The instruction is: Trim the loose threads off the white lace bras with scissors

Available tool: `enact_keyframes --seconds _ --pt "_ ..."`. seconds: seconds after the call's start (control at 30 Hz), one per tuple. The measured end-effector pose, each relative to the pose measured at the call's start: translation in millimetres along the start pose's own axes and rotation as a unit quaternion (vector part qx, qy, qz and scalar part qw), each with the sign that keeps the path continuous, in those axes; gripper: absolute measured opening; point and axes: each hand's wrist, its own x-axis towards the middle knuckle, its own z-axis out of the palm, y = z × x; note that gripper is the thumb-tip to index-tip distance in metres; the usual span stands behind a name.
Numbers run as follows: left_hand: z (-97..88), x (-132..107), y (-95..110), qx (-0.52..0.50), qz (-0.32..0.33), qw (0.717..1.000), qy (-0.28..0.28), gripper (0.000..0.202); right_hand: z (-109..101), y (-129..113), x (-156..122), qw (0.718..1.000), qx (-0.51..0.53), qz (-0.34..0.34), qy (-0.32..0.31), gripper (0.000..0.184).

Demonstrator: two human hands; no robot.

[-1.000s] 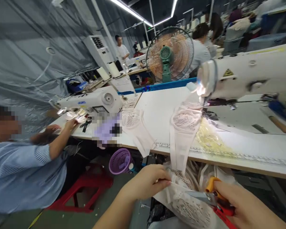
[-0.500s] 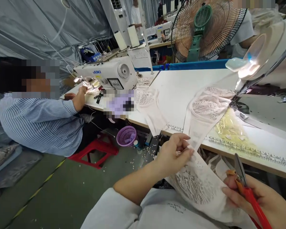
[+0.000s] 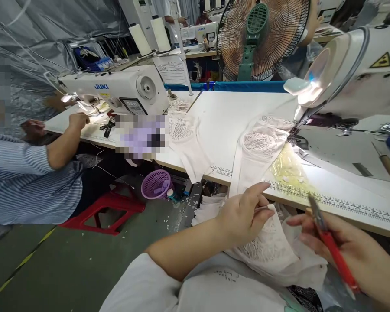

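Observation:
My left hand (image 3: 243,216) pinches the upper edge of a pale pink lace bra piece (image 3: 266,247) that droops over my lap. A pair of scissors (image 3: 338,258) with red handles lies in my right hand (image 3: 354,247), blades pointing up and away from me. That hand is apart from the lace, to its right. Beyond my hands, another lace piece (image 3: 263,143) reaches from the table edge to the needle area of the sewing machine (image 3: 360,91). Whether it joins the piece in my left hand is hidden behind the fingers.
A ruler tape (image 3: 354,206) runs along the front of the white table (image 3: 224,125). Yellowish plastic (image 3: 287,169) lies by the machine. More lace (image 3: 185,134) is at the left. A co-worker (image 3: 26,173) sits at another machine (image 3: 117,89); a purple basket (image 3: 156,184) stands below.
My right hand has let go of the lace piece's right end, which now sags onto my lap; the scissors stay in that hand. The view has swung to the right.

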Motion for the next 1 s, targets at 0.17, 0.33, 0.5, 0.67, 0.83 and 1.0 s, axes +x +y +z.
enact_keyframes --seconds 0.17,0.33,0.5,0.67,0.83,1.0 --pt "1.9 6.8 7.0 -0.028 -0.007 0.997 -0.068 0.053 -5.8 -24.9 16.2 0.992 0.087 -0.083 -0.046 0.025" --pt "3.3 8.7 7.9 -0.072 -0.068 0.989 -0.108 0.049 0.1 -35.7 26.1 0.987 0.094 -0.072 -0.11 0.027" --pt "4.2 5.7 4.7 -0.085 -0.155 0.981 -0.077 0.043 10.3 -35.5 27.6 0.991 0.095 -0.072 -0.063 0.033" --pt "-0.9 9.8 1.0 -0.049 -0.196 0.978 -0.05 0.009 9.8 -37.5 36.3 0.995 0.027 -0.079 -0.056 0.037" --pt "-15.5 12.1 -9.7 -0.17 -0.33 0.928 0.025 0.013 -41.3 -18.2 56.6 0.956 -0.283 -0.04 -0.065 0.036" --pt "-27.4 4.5 -28.8 -0.286 -0.412 0.862 0.078 0.023 -107.8 12.1 83.2 0.9 -0.423 0.105 -0.003 0.028"
